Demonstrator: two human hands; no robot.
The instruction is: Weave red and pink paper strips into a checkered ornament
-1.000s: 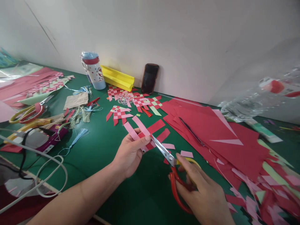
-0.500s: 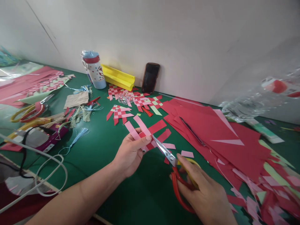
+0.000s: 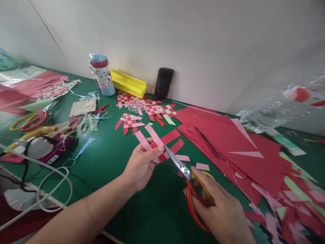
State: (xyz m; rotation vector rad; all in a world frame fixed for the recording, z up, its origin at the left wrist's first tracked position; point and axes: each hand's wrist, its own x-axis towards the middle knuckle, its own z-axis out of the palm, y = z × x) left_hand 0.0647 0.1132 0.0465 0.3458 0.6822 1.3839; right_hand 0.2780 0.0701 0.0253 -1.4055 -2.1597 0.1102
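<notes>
Between the thumb and fingers of my left hand (image 3: 143,162) is a woven paper fish (image 3: 170,136) made of pink and red strips, its strip ends fanning outward. My right hand (image 3: 219,203) grips the scissors (image 3: 194,189) by their red and yellow handles. The blades look nearly closed, with the tip against the paper beside my left thumb. Part of the weave is hidden under my thumb and palm. Small pink paper offcuts (image 3: 202,166) lie on the green table (image 3: 149,217) near the blades.
Finished woven paper fish (image 3: 129,122) lie beyond my hands. Behind them stand a bottle (image 3: 103,76), a yellow folded holder (image 3: 128,84) and a phone (image 3: 164,84). Red paper sheets (image 3: 223,135) and scraps spread rightward. Tassels (image 3: 86,146), a second pair of scissors (image 3: 42,117) and cables are leftward.
Almost nothing differs. Both hands, the woven paper fish and the scissors keep nearly the same position, with the view shifted very slightly.
</notes>
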